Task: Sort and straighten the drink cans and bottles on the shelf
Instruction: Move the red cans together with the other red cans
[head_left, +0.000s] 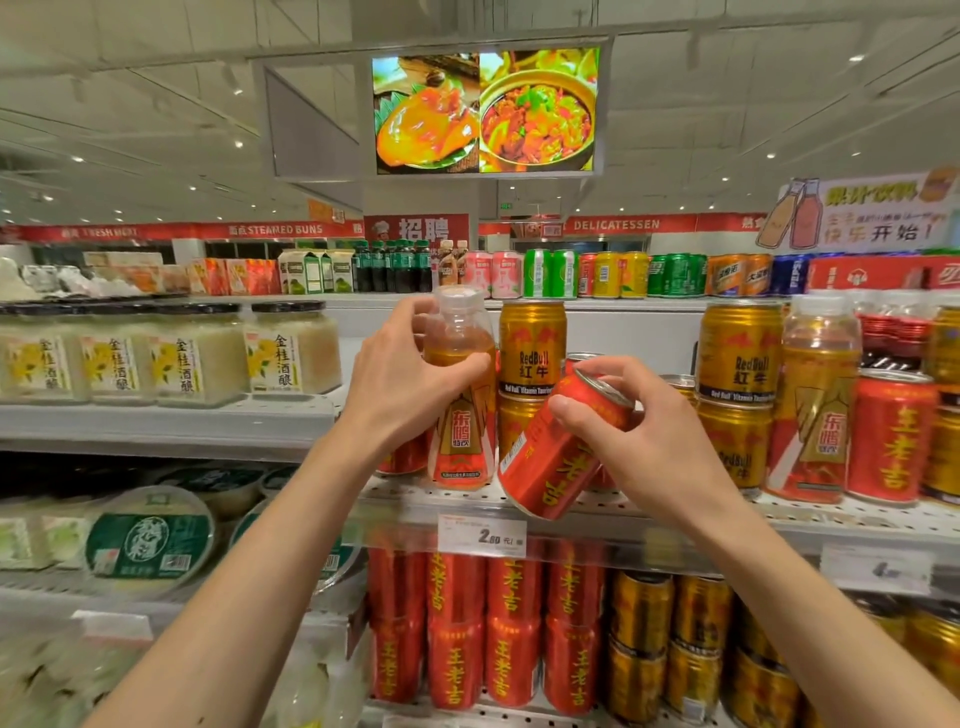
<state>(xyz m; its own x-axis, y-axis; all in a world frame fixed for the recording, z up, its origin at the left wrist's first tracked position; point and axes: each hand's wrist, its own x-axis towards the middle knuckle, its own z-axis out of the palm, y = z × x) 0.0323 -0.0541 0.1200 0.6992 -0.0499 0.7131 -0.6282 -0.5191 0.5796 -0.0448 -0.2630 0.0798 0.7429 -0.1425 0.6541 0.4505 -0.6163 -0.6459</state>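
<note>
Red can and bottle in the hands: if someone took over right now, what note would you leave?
Left hand grips the amber bottle, upright on the middle shelf.
Right hand holds the red can, tilted above the shelf edge.
Done: gold cans stand stacked behind.
Left: stand the red can with its like; a matching bottle stands further right, likely where this bottle belongs.

two hands (405, 384), two amber bottles (460, 395), four rice-wine jars (293, 348).
</note>
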